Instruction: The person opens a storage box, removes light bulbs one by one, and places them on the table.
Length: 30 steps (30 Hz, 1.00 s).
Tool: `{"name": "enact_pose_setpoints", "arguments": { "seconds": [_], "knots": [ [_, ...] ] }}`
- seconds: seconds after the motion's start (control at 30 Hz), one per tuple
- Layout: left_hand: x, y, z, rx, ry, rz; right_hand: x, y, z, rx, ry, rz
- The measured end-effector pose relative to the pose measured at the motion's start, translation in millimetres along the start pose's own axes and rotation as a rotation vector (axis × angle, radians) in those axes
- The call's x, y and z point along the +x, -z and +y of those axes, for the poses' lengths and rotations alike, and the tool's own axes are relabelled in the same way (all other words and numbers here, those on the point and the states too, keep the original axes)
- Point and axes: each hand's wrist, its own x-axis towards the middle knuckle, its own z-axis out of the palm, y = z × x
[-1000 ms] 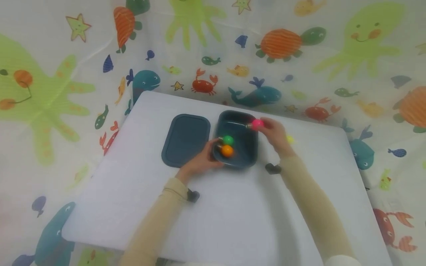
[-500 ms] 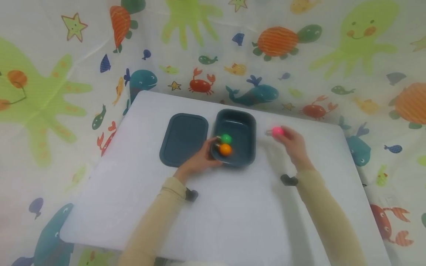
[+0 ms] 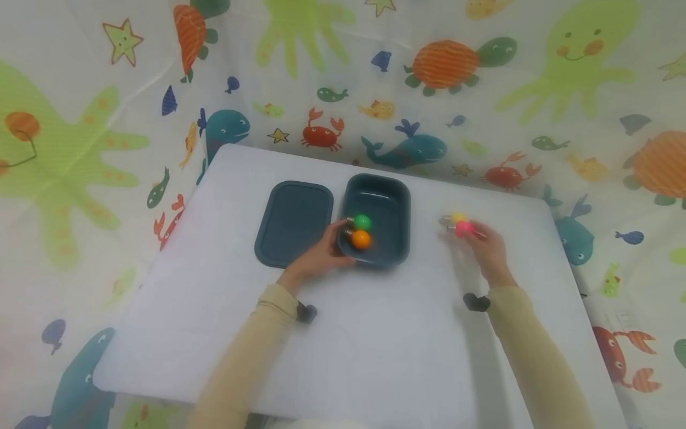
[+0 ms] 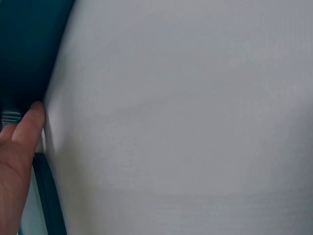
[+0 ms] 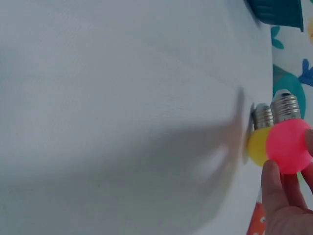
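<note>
My right hand [image 3: 490,250] pinches a pink light bulb [image 3: 464,229] with a silver screw base, over the right part of the table. Right beside it in view is a yellow bulb [image 3: 458,217], partly hidden by the pink one; in the right wrist view the yellow bulb [image 5: 258,146] lies on the table. My left hand [image 3: 318,256] holds the near left corner of a dark blue-green container [image 3: 388,226], thumb along its front. Inside, a green bulb [image 3: 362,222] and an orange bulb [image 3: 361,239] lean at the left wall, bases toward my fingers.
A matching flat lid [image 3: 295,223] lies left of the container. Everything stands on a white table [image 3: 375,345]. A curtain [image 3: 289,47] printed with sea animals hangs behind. In the right wrist view a bit of green [image 5: 300,175] shows between my fingers, too small to tell.
My right hand has carried the pink bulb from above the container's right rim rightward and nearer, to beside the yellow bulb. The left hand stays at the container.
</note>
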Motion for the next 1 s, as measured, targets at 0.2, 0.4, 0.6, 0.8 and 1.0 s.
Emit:
{"name": "enact_pose_setpoints", "arguments": {
  "seconds": [0.2, 0.4, 0.6, 0.8, 1.0],
  "knots": [
    [-0.2, 1.0, -1.9, -0.002, 0.002, -0.007, 3.4, -5.4, 12.7, -0.009, -0.02, 0.0],
    [-0.6, 0.4, -0.8, 0.005, -0.003, 0.009, 8.1, -9.2, 17.7, -0.056, -0.012, 0.012],
    [1.4, -1.3, -1.5, -0.002, 0.017, 0.018, 10.2, -8.5, 21.5, -0.058, -0.028, 0.012],
    [1.4, -1.8, -1.1, -0.008, 0.019, 0.024, 12.0, -7.0, 21.0, -0.062, -0.092, -0.002],
    [0.3, -0.5, 3.9, -0.018, 0.001, 0.002, 17.2, -4.5, 21.2, -0.052, -0.1, -0.019]
  ]
}}
